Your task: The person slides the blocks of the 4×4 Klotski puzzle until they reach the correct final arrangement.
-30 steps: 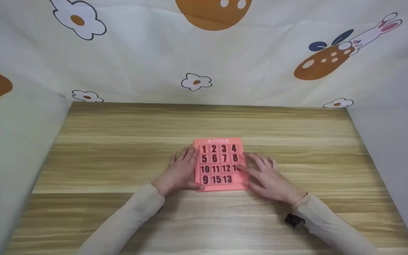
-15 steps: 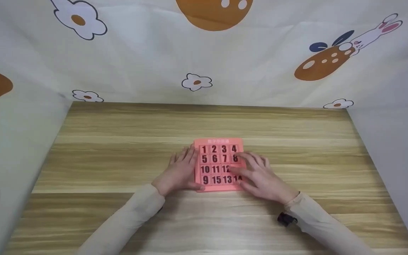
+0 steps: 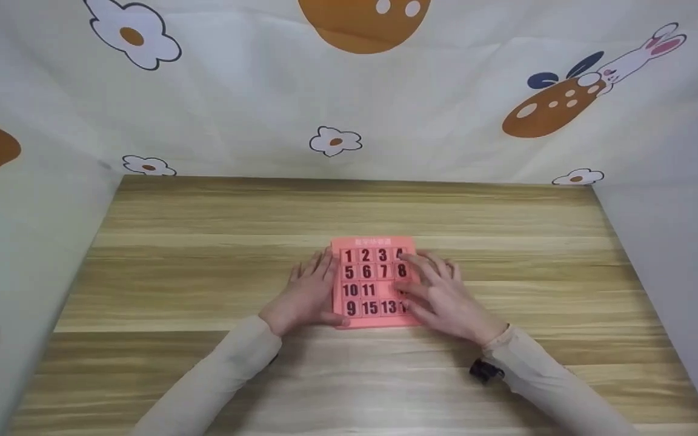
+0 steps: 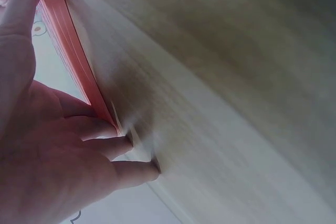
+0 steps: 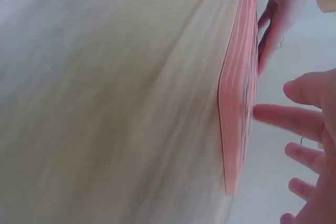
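Note:
A coral-pink sliding number puzzle point(image 3: 373, 325) lies flat on the table, with black numerals on its square tiles. In its third row the vacant square sits right of the 11 tile point(image 3: 368, 290). My left hand point(image 3: 305, 297) rests along the puzzle's left side, fingers extended and thumb on the near left corner. Over the right side reaches my right hand point(image 3: 449, 301), fingers spread. Its index fingertip touches the third row's right-end tile, whose numeral is mostly covered. In the right wrist view only that index finger point(image 5: 289, 120) meets the puzzle; the other fingers are raised off it.
The wood-grain table point(image 3: 203, 242) extends all around the puzzle. A pale cloth wall point(image 3: 252, 91) with printed flowers and a rabbit rises behind it and along both sides. A small black device point(image 3: 486, 370) hangs at the right wrist.
The 14 tile went down to the bottom right corner, then the 12 tile slid right, leaving the vacant square beside the 11. My right hand moved left over the puzzle; the left stayed put.

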`<state>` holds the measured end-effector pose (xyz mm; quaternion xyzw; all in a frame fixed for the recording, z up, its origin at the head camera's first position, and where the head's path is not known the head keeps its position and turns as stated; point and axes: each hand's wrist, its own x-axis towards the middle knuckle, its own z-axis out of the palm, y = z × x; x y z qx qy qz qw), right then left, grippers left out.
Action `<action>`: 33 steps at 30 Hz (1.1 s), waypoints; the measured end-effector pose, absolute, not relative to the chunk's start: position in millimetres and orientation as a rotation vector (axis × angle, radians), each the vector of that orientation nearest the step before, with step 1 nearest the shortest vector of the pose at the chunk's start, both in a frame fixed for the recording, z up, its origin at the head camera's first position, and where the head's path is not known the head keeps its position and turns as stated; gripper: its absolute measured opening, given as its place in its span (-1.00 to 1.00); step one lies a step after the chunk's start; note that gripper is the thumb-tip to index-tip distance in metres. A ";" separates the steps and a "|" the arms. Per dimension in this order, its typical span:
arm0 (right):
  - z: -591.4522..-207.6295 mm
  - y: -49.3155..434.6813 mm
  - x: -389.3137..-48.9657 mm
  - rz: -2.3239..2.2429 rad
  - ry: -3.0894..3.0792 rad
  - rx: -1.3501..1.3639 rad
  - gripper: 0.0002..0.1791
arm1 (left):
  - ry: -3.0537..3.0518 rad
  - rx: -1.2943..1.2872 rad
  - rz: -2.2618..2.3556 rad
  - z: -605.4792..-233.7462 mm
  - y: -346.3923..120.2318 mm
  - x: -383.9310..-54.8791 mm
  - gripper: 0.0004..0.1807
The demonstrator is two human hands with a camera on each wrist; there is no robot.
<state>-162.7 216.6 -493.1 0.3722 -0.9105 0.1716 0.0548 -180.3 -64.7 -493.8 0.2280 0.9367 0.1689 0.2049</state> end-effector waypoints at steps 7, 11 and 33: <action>-497.3 191.8 -159.8 0.456 -2.847 1.262 -0.52 | 2.613 0.649 0.458 -493.5 -64.2 -180.2 0.35; -491.2 192.5 -161.1 0.492 -2.826 1.145 -0.70 | 2.620 0.647 0.451 -492.2 -64.4 -180.1 0.36; -491.0 168.9 -161.2 0.502 -2.833 1.136 -0.68 | 2.616 0.656 0.456 -493.6 -65.8 -179.9 0.36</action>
